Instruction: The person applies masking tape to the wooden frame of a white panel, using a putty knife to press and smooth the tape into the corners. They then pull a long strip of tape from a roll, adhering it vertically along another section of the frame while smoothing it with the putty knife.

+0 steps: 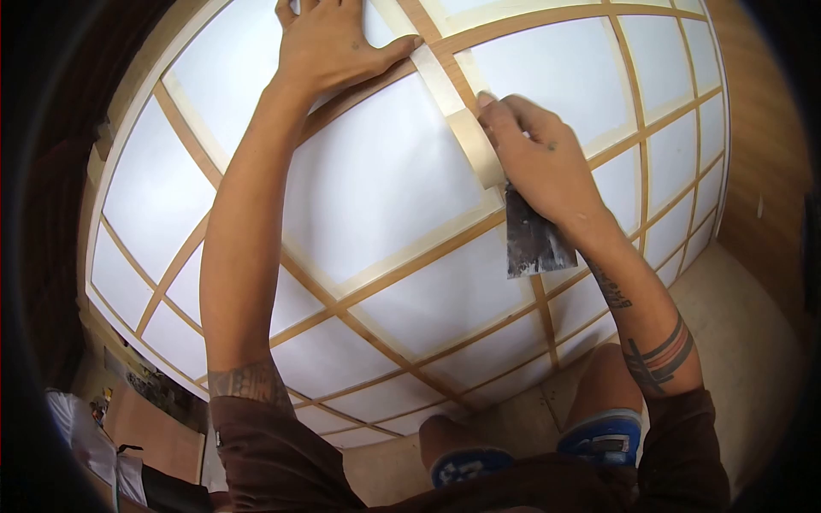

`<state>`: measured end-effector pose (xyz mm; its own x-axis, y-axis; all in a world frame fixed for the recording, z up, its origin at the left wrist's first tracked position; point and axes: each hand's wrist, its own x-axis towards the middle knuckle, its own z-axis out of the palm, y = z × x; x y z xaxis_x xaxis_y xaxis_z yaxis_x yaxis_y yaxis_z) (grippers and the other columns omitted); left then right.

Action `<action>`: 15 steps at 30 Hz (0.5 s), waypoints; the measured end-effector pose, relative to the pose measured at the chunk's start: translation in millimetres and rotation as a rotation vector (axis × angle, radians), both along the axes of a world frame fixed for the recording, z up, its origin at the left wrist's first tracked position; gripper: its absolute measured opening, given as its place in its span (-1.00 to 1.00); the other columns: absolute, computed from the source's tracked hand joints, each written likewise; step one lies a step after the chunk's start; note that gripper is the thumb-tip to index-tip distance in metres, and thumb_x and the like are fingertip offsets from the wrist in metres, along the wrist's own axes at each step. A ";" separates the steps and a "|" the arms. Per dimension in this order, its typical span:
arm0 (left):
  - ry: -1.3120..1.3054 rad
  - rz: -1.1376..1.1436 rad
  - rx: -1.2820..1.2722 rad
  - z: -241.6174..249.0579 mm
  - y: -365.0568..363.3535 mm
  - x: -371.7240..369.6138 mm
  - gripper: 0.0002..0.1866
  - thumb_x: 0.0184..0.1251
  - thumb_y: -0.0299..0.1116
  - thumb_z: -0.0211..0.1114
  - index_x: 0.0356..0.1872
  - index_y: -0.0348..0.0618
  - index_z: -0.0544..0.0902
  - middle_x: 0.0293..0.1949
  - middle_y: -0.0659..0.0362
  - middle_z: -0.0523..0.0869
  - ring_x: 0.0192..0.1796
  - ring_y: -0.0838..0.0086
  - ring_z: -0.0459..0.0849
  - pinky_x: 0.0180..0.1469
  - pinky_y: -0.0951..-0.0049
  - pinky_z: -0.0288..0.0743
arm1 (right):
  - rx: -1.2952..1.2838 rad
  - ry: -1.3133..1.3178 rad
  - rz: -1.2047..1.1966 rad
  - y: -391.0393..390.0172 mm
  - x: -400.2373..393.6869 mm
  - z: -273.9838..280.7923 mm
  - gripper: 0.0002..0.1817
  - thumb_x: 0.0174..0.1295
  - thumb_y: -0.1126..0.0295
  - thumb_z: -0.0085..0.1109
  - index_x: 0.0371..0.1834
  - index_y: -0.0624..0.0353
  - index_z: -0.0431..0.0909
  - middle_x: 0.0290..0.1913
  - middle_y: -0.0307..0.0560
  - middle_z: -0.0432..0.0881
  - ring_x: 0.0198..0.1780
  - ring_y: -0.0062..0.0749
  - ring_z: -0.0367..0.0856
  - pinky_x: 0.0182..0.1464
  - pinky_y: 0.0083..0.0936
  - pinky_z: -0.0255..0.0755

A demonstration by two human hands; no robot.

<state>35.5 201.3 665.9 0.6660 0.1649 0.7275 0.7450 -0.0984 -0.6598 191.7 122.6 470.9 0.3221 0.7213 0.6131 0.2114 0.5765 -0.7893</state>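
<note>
A large panel of white panes divided by a wooden lattice [389,288] lies in front of me. My left hand [329,47] rests on its upper part with the fingers spread, and its thumb touches a bar beside a strip of cream masking tape [436,79]. That strip runs down along the bar to a wider cream piece of masking tape [475,147], which looks like the roll. My right hand [539,154] is closed beside it, its thumb and fingers at the tape. From under the same hand a putty knife [537,239] sticks out, its dark, paint-stained blade pointing down; its handle is hidden.
Cream tape [380,278] edges several panes along the bars. A wooden surface [765,128] stands at the right, with bare floor [727,316] below. My knees, in blue pads [603,436], are near the panel's lower edge. A brown board [154,427] is at the lower left.
</note>
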 end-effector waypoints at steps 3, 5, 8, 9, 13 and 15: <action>-0.015 -0.071 -0.049 0.4 -2.9 -2.4 0.16 0.15 0.31 0.36 0.62 -0.32 0.19 0.65 -0.24 0.11 0.67 -0.21 0.00 0.63 -0.27 -0.17 | 0.199 0.060 -0.184 7.8 7.1 -1.2 -0.33 0.51 -0.11 0.10 -0.47 0.37 0.61 -0.63 0.00 0.54 -0.53 -0.38 0.49 -0.36 -0.34 0.44; -0.035 -0.139 -0.092 1.7 -4.2 -6.5 0.10 0.22 0.30 0.33 0.61 -0.29 0.21 0.66 -0.25 0.10 0.67 -0.20 -0.01 0.64 -0.24 -0.18 | 0.193 -0.052 -0.307 2.1 19.5 3.3 -0.29 0.50 -0.14 0.14 -0.54 0.39 0.59 -0.68 0.00 0.49 -0.57 -0.42 0.41 -0.40 -0.33 0.41; -0.136 -0.320 -0.270 1.6 -6.8 -13.8 -0.06 0.34 0.27 0.28 0.61 -0.04 0.27 0.69 -0.21 0.00 0.69 -0.15 -0.07 0.66 -0.22 -0.21 | 0.111 -0.129 -0.288 -4.3 37.3 15.2 -0.18 0.45 -0.22 0.21 -0.71 0.39 0.47 -0.77 -0.06 0.33 -0.63 -0.48 0.24 -0.49 -0.32 0.32; -0.151 -0.319 -0.267 0.0 -10.6 -17.2 -0.06 0.34 0.27 0.28 0.61 -0.04 0.27 0.69 -0.21 0.00 0.69 -0.15 -0.07 0.66 -0.22 -0.21 | 0.055 -0.215 -0.311 -4.2 43.0 19.0 -0.14 0.44 -0.25 0.21 -0.74 0.39 0.44 -0.78 -0.09 0.29 -0.64 -0.50 0.20 -0.51 -0.34 0.29; -0.476 -0.777 -0.501 -42.9 -31.1 -23.2 -0.30 0.49 0.15 0.19 0.47 -0.10 0.44 0.43 -0.07 0.33 0.42 0.05 0.27 0.48 0.03 0.10 | 0.256 -0.200 -0.270 -3.8 57.0 35.9 -0.11 0.40 -0.32 0.23 -0.81 0.31 0.40 -0.78 -0.27 0.24 -0.65 -0.57 0.17 -0.54 -0.42 0.21; -0.656 -1.101 -0.435 -82.0 -48.9 -28.1 -0.67 0.49 -0.32 0.34 0.16 -0.25 0.67 -0.12 -0.02 0.72 -0.19 0.21 0.72 -0.03 0.31 0.57 | 0.238 -0.194 -0.281 -10.1 54.3 42.5 -0.14 0.41 -0.31 0.22 -0.79 0.28 0.44 -0.77 -0.30 0.26 -0.64 -0.59 0.17 -0.54 -0.44 0.19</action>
<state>7.5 152.4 583.9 0.1535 0.0719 0.9855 0.3082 -0.9511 0.0214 246.0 112.5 513.3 0.3484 0.4530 0.8206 0.5180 0.6366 -0.5713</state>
